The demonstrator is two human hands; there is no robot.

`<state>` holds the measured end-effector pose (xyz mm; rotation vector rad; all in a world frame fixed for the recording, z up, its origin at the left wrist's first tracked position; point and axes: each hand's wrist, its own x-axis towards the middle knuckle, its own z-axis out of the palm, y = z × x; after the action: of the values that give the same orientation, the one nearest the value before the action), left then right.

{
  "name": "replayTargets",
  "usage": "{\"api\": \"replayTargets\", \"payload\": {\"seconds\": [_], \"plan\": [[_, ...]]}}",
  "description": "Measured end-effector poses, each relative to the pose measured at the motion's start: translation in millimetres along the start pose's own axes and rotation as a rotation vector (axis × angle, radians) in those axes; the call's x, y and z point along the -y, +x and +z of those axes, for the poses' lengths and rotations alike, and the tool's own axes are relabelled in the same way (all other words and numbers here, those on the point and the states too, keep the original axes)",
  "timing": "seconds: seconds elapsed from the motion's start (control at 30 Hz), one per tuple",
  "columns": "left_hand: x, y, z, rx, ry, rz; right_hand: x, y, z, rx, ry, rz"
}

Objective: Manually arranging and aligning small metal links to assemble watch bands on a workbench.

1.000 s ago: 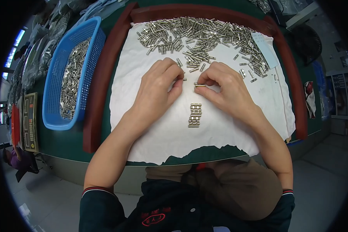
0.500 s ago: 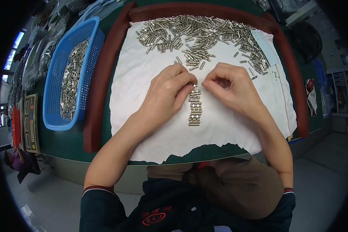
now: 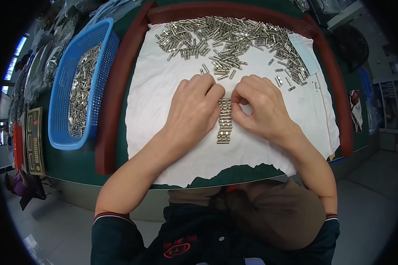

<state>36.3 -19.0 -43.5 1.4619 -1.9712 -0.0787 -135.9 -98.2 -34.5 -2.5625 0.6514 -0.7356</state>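
A narrow column of short silver metal pins (image 3: 224,126), laid crosswise side by side, runs down the middle of a white cloth (image 3: 172,161). My left hand (image 3: 194,104) lies against the column's upper left side, its fingers curled and the thumb bent inward. On the opposite side my right hand (image 3: 261,104) has thumb and fingers bent together at the pins' right ends. The fingertips of both hands are partly hidden, so anything small held in them does not show. Beyond the hands spreads a loose pile of similar pins (image 3: 227,33).
A dark red wooden frame (image 3: 108,115) borders the cloth at left, back and right. Left of it stands a blue plastic basket (image 3: 57,128) of more metal pins. A pale blue paper slip (image 3: 306,55) lies back right; a box (image 3: 34,141) stands far left.
My right hand has come left and slightly down to the column, and the gap between my hands has narrowed. The column's top pins now sit in line with the others.
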Motion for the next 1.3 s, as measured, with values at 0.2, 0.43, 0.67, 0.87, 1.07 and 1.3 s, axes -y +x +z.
{"api": "replayTargets", "payload": {"seconds": [0.2, 0.43, 0.67, 0.87, 1.07, 1.3], "plan": [[-2, 1, -2, -0.041, 0.047, -0.004, -4, 3, -4, -0.038, -0.002, 0.083], [21, 7, -7, -0.119, 0.033, -0.068, -27, 31, -14, 0.01, -0.075, -0.072], [25, 8, -3, -0.09, 0.075, -0.018, -26, 40, -9, 0.093, -0.042, -0.129], [30, 10, -7, -0.081, 0.061, -0.107, -19, 41, -3, 0.088, -0.058, -0.07], [34, 13, -12, -0.092, 0.062, -0.065, -16, 39, -3, 0.087, -0.045, -0.001], [32, 14, -10, -0.042, -0.069, -0.188, -7, 28, -5, 0.127, 0.005, 0.011]]}}
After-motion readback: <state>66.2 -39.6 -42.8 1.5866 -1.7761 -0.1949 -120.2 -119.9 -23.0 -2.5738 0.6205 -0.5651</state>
